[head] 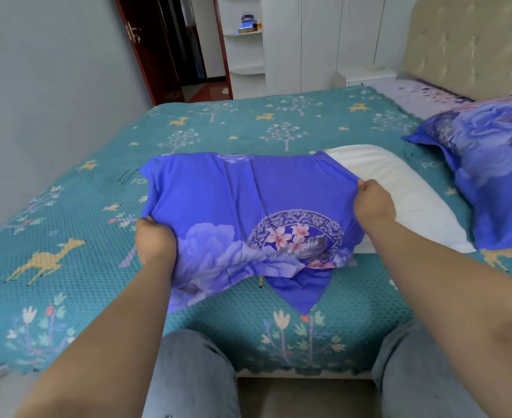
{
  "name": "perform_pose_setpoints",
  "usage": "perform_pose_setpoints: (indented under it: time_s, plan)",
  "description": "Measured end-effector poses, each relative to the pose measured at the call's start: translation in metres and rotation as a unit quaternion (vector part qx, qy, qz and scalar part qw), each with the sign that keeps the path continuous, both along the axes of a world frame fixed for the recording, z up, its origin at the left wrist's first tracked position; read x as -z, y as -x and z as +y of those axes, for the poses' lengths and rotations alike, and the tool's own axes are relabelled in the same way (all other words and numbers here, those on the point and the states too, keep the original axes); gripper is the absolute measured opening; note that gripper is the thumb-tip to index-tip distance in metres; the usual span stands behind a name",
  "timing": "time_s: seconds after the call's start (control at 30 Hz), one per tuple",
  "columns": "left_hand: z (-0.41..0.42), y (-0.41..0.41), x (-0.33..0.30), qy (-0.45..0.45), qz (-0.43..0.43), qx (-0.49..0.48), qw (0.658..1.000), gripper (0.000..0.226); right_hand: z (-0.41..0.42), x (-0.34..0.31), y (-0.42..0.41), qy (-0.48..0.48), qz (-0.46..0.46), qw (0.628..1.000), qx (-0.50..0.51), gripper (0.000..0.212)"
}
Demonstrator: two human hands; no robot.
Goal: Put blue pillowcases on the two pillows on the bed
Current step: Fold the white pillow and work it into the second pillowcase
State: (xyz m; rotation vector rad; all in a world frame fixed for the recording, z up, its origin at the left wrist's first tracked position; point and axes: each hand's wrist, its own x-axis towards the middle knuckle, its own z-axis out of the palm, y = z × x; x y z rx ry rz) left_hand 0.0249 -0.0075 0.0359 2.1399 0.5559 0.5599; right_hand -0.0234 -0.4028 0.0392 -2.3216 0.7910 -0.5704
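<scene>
The person's grey-trousered knees (194, 372) stand at the bed (67, 236) edge, both bare forearms reaching forward. The left hand (155, 239) and right hand (374, 203) each grip the blue pillowcase (248, 200), drawn about halfway over the white pillow (399, 188). I judge this is the second pillow, since the other pillow (490, 164) lies already covered at right. Next, pull the opening further toward the bare end.

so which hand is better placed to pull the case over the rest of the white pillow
Right. The right hand grips the blue pillowcase edge beside the bare white pillow; the left hand holds the far, covered end.
</scene>
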Motion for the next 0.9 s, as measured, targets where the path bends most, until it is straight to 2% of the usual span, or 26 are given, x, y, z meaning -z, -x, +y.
perform_pose_setpoints:
  time_s: [0.13,0.2,0.33,0.37,0.43,0.47,0.53,0.6,0.67,0.77,0.8,0.9]
  plan:
    - [0.010,-0.005,-0.008,-0.036,-0.002,0.002,0.999,0.035,-0.027,-0.013,0.012,0.102,0.029,0.994,-0.004,0.044]
    - [0.012,-0.007,-0.007,-0.038,0.019,0.012,0.999,0.035,-0.033,-0.018,0.012,0.122,0.042,0.992,-0.008,0.045]
    - [0.020,0.002,0.013,-0.056,0.112,0.026,0.992,0.034,-0.031,0.004,0.021,0.114,0.084,0.990,0.006,0.040]
    - [0.023,0.009,0.019,-0.089,0.114,0.012,0.989,0.040,-0.028,0.012,0.024,0.101,0.084,0.991,0.012,0.038]
    - [0.023,0.020,0.027,-0.193,0.041,0.012,0.980,0.047,-0.016,0.022,0.029,0.040,0.055,0.997,0.020,0.035]
    - [0.017,0.023,0.028,-0.247,-0.028,0.052,0.967,0.043,-0.009,0.025,0.029,-0.002,0.028,0.999,0.024,0.038]
    - [-0.004,0.034,0.027,-0.323,-0.157,0.176,0.917,0.034,0.013,0.030,0.033,-0.076,-0.044,0.995,0.047,0.044]
    - [-0.030,0.050,0.029,-0.381,-0.192,0.289,0.857,0.042,0.036,0.040,0.040,-0.100,-0.093,0.987,0.078,0.048]
    - [-0.051,0.065,0.041,-0.456,-0.166,0.350,0.801,0.063,0.052,0.058,0.051,-0.119,-0.069,0.987,0.078,0.057]
    - [-0.057,0.072,0.068,-0.587,-0.057,0.338,0.733,0.100,0.058,0.090,0.071,-0.099,0.070,0.993,0.016,0.072]
    - [-0.054,0.072,0.074,-0.612,-0.039,0.319,0.722,0.098,0.056,0.097,0.074,-0.079,0.100,0.992,-0.010,0.071]
    - [-0.049,0.070,0.065,-0.626,-0.063,0.267,0.730,0.064,0.048,0.104,0.067,-0.112,0.103,0.987,-0.059,0.072]
